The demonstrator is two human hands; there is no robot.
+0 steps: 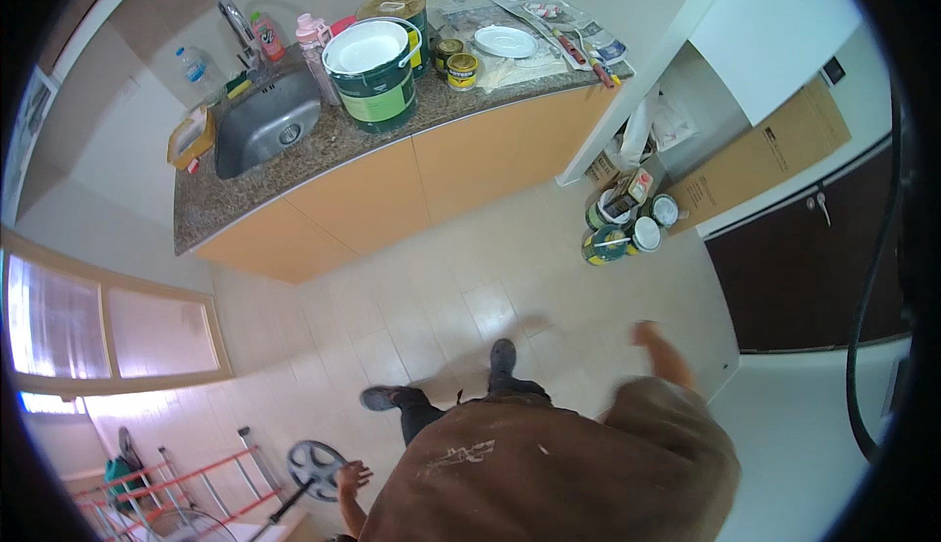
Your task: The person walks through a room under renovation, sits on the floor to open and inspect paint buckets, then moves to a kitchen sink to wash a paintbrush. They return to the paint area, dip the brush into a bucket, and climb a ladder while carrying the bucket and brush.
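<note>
Head view, and from where I stand the person's left hand (pixel 355 476) hangs loosely open, fingers apart, just beside a dark spoked disc (pixel 336 461) at lower left; whether they touch, I can't tell. Their right hand (pixel 646 333) is blurred, so I can't tell how its fingers stand. On the counter (pixel 245 185), a green pail (pixel 371 114) bears a paler green label, a small tin (pixel 462 71) a yellow one. Newspaper (pixel 600 30) print is too small to read; the cardboard (pixel 755 162) carries small dark markings.
</note>
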